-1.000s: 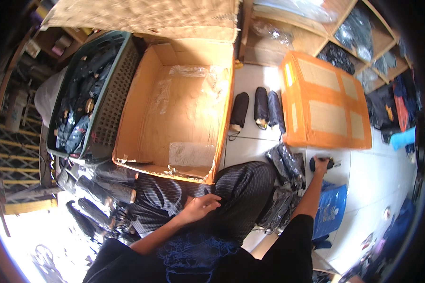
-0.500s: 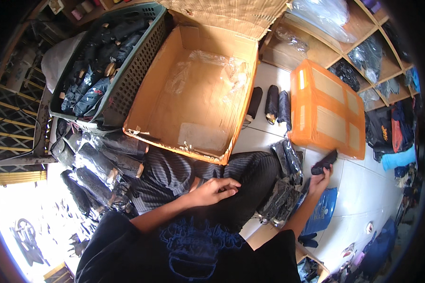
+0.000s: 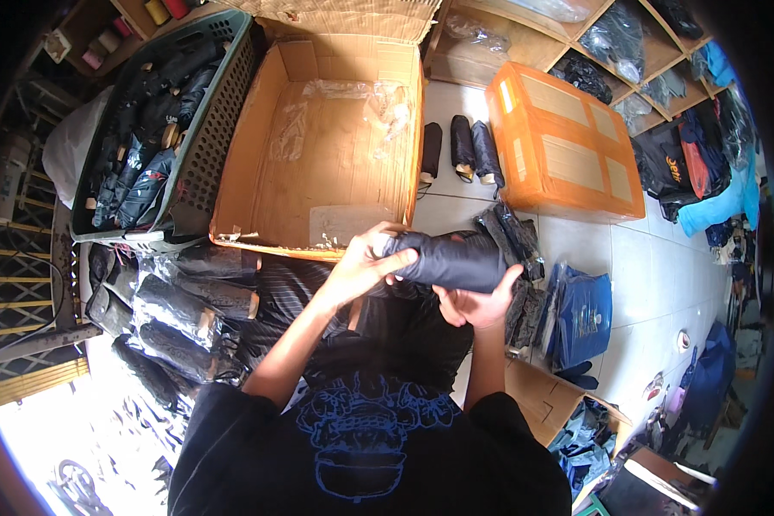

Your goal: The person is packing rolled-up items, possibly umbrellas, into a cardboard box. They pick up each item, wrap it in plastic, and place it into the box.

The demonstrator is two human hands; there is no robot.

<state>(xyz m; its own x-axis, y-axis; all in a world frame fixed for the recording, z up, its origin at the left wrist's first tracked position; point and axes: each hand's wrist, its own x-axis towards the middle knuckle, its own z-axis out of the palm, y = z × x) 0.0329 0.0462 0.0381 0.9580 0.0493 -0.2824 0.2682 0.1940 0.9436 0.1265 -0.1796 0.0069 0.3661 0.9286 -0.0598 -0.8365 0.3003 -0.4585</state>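
A folded black umbrella lies crosswise over my lap, held up in front of the brown carton. My left hand is closed round its left end, thumb on top. Just below its right end is my right hand, thumb stretched away from the partly bent fingers; whether it touches the cloth is hard to tell. The open carton holds some clear plastic at its bottom. Left of it, a dark green basket is full of folded umbrellas.
Plastic-wrapped umbrellas are piled by my left leg, more by my right. A taped orange-brown box stands right of three umbrellas on the tiles. Blue packets, an open carton and wooden shelves are also around.
My right hand has brought the dark umbrella from the right side to above my lap. My left hand has risen from my lap and taken hold of it. The view has shifted.
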